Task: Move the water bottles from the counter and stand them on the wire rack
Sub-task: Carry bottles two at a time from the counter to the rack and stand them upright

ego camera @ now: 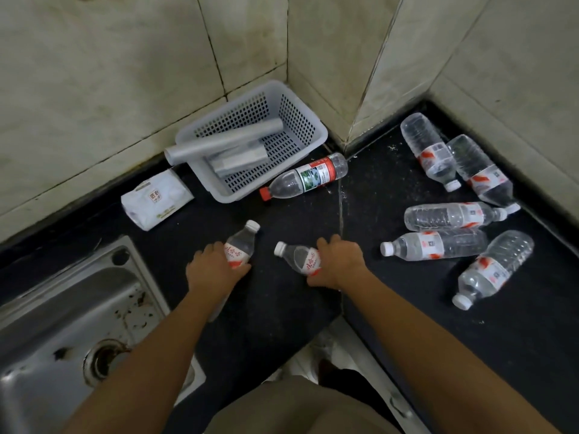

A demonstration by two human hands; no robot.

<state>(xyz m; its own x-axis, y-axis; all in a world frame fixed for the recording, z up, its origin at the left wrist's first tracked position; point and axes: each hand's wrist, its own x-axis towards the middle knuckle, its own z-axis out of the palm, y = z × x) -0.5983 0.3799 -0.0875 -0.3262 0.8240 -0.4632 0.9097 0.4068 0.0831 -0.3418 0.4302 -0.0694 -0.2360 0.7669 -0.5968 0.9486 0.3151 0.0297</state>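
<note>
Two bottles are in my grip: my left hand (216,270) curls round the left bottle (240,245), cap pointing far; my right hand (336,264) wraps the right bottle (297,256), cap pointing left. Five more bottles (451,216) lie flat to the right, nearer my right hand. The black surface (275,296) meets a sink (62,308) near left and tiled walls (94,73) far. No wire rack shows.

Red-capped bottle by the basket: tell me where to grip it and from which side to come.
Grip the red-capped bottle round its labelled middle, coming from above on the near side. It lies on its side, cap pointing left; the white basket sits close behind its neck end, while the counter in front leaves room for fingers.
</note>
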